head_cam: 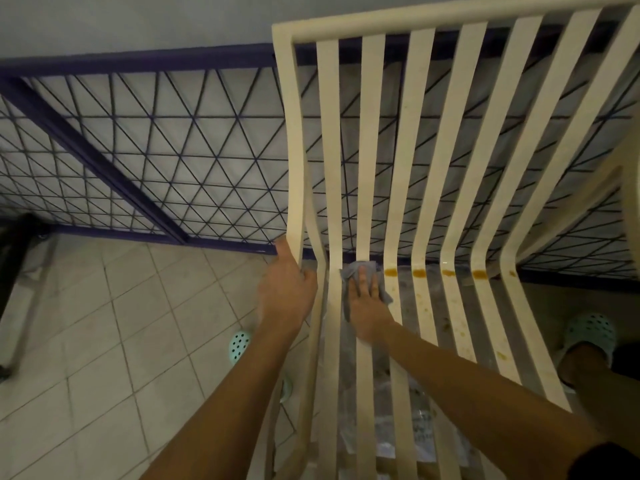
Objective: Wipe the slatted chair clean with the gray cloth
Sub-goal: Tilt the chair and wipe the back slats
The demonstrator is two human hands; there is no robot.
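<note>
A cream slatted chair [422, 150] fills the right half of the view, its back rising away from me and its seat running toward me. My left hand [285, 289] grips the chair's left side rail at the bend between back and seat. My right hand [367, 303] presses the gray cloth [360, 270] flat onto a seat slat near that bend, fingers straight on top of the cloth. Orange-brown stains [419, 273] sit in a row on the slats to the right of the cloth, with smaller spots farther down those slats.
A dark blue metal frame with triangular wire mesh [166, 140] stands behind the chair against a pale wall. Beige floor tiles [121, 323] lie at the left. My feet wear mint clogs, the left clog [239, 344] and the right clog [590, 336]. A dark object [17, 244] sits far left.
</note>
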